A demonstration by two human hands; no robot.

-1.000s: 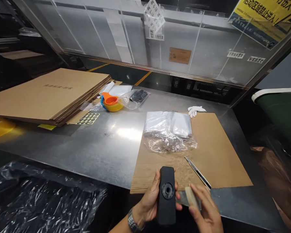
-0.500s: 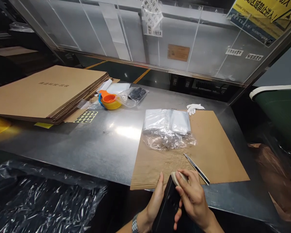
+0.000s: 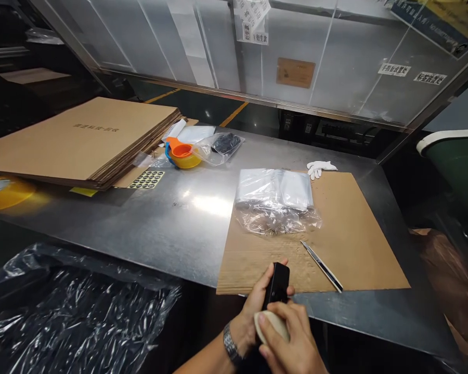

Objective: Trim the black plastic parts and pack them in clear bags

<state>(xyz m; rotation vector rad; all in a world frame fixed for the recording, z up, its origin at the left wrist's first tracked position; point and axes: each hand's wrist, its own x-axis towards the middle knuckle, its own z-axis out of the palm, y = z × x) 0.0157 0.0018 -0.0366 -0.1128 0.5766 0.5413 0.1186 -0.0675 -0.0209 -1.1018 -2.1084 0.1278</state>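
Note:
Below the table's front edge, my left hand (image 3: pixel 250 307) is closed around a glossy black rectangular piece (image 3: pixel 278 281), its far end angled up and away from me. My right hand (image 3: pixel 295 335) grips a pale, cream-coloured rounded pad (image 3: pixel 272 326) at the near end of that piece; whether the pad touches it is hard to tell. Much of the black piece's near part is hidden by the pad and fingers. Beyond my hands, a slim utility knife (image 3: pixel 322 266) lies on a cardboard sheet (image 3: pixel 368 249), along with a bundle of clear plastic bags (image 3: pixel 275 189).
Flat cardboard (image 3: pixel 81 130) is stacked at left on the metal table (image 3: pixel 171 228). Near it are tape rolls (image 3: pixel 187 161), a sticker sheet (image 3: pixel 147 179) and a bagged dark item (image 3: pixel 226 142). A white glove (image 3: pixel 322 168) lies at the back. Black plastic (image 3: pixel 81 317) fills the lower left.
My right hand and the pad have moved from the far end of the black piece down toward me. The piece's far end now shows uncovered, and the view has shifted slightly.

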